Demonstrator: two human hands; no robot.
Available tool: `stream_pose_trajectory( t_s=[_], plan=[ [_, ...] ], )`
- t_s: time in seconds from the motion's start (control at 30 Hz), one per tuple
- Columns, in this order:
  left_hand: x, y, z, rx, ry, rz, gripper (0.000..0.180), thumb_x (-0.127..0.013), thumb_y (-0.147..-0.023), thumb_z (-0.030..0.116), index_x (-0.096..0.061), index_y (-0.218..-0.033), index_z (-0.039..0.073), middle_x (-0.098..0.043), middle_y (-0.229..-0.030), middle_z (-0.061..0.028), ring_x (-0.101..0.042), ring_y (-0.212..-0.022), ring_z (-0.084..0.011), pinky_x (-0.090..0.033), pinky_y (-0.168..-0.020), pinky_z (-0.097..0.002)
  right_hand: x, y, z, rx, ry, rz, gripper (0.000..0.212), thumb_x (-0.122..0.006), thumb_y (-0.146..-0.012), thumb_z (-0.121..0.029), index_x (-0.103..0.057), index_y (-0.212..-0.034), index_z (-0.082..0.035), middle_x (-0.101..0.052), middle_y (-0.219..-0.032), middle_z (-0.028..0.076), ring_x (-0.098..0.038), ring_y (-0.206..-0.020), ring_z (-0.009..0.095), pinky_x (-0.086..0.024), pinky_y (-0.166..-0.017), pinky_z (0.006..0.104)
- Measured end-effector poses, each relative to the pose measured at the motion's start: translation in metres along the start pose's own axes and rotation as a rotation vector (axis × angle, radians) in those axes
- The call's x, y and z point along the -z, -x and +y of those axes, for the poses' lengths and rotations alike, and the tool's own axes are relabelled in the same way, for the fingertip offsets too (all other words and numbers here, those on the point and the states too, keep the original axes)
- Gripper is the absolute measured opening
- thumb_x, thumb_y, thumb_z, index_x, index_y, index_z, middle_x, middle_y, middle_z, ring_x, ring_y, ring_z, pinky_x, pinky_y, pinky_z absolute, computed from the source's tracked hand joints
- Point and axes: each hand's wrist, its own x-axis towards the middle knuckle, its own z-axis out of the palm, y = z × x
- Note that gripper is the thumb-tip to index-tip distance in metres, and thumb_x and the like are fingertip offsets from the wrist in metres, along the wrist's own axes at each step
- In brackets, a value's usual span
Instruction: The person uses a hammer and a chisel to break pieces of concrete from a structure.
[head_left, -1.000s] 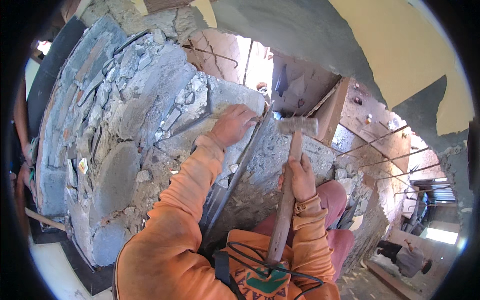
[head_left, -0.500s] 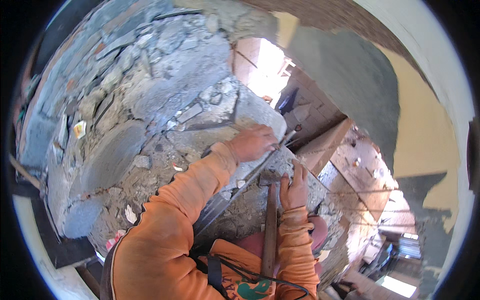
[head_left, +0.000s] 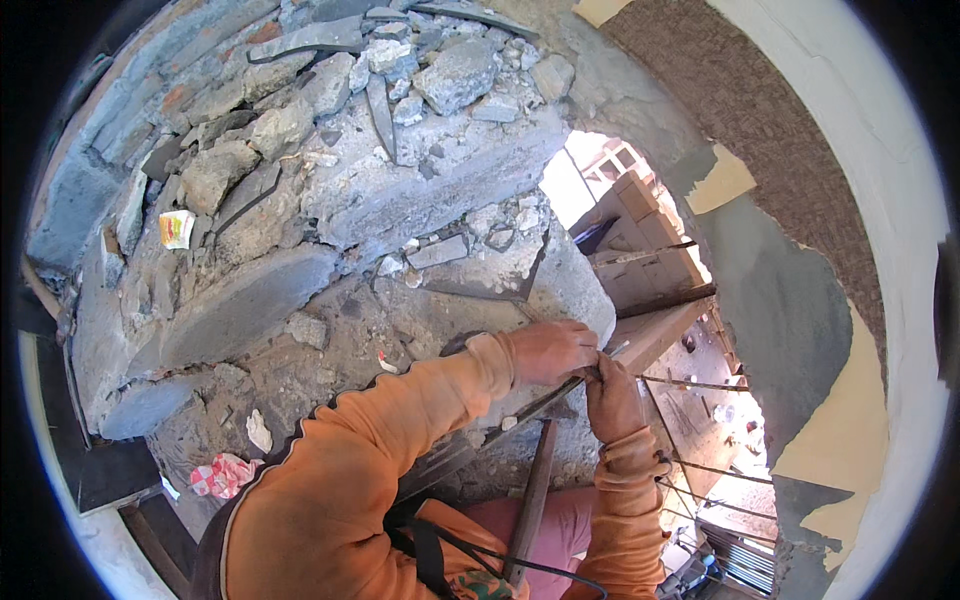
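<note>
My left hand (head_left: pixel 552 350) and my right hand (head_left: pixel 615 402) meet at the upper end of a thin dark metal rod (head_left: pixel 545 402). Both have their fingers closed around that end, partly hiding it. The rod slants down to the left, beneath my left forearm, over broken concrete. Below the hands, a wooden hammer handle (head_left: pixel 530 490) leans against my leg; the hammer's head cannot be made out. Under the rod's end lies the edge of a broken concrete slab (head_left: pixel 575 285).
Rubble (head_left: pixel 455 75) and tilted slabs cover the left and far side. On the right the slab breaks off at an opening, crossed by thin bars (head_left: pixel 720 468), with a lower level below. A wooden beam (head_left: pixel 660 335) runs beside it. A red-and-white wrapper (head_left: pixel 224 475) lies at left.
My right hand has left the hammer head's side and come up to the rod's end beside my left hand. The hammer handle now tilts more, and the view has shifted.
</note>
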Motion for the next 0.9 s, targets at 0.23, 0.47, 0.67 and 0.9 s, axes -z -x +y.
stream_pose_trajectory(
  t_s=[0.23, 0.47, 0.67, 0.9],
  plan=[
    [0.013, 0.0, 0.0, 0.055, 0.094, 0.019, 0.019, -0.068, -0.08, 0.017, -0.061, -0.091, 0.004, -0.058, -0.095, -0.0115, -0.058, -0.092, -0.0327, -0.048, -0.084, -0.042, -0.011, 0.001, -0.012, -0.014, -0.112, 0.192, 0.028, -0.051, -0.087, -0.002, -0.058, -0.114, 0.004, -0.063, -0.098, 0.026, -0.06, -0.09, 0.045, -0.049, -0.079, 0.0471],
    [0.013, -0.005, 0.005, 0.073, 0.049, 0.005, 0.022, -0.069, -0.079, 0.012, -0.064, -0.099, 0.005, -0.06, -0.1, -0.0101, -0.058, -0.092, -0.032, -0.047, -0.082, -0.0413, -0.007, 0.01, -0.01, -0.126, -0.217, 0.188, 0.028, -0.052, -0.09, -0.007, -0.057, -0.115, 0.007, -0.062, -0.1, 0.028, -0.059, -0.094, 0.045, -0.048, -0.082, 0.0472],
    [0.006, -0.033, 0.009, 0.232, -0.152, 0.007, 0.032, -0.068, -0.073, 0.006, -0.066, -0.105, 0.007, -0.06, -0.098, -0.0085, -0.056, -0.096, -0.0303, -0.044, -0.088, -0.0439, -0.005, -0.015, 0.041, -0.075, -0.201, 0.28, 0.03, -0.057, -0.088, -0.011, -0.057, -0.116, 0.001, -0.062, -0.101, 0.025, -0.057, -0.097, 0.043, -0.047, -0.084, 0.0464],
    [0.005, -0.023, 0.023, 0.18, -0.225, -0.063, 0.036, -0.071, -0.074, 0.01, -0.066, -0.109, 0.003, -0.061, -0.098, -0.0124, -0.056, -0.094, -0.0336, -0.043, -0.088, -0.0436, -0.071, 0.075, 0.029, -0.279, -0.21, 0.486, 0.044, -0.065, -0.084, -0.022, -0.052, -0.123, -0.004, -0.057, -0.109, 0.021, -0.059, -0.098, 0.041, -0.049, -0.082, 0.0461]
  ],
)
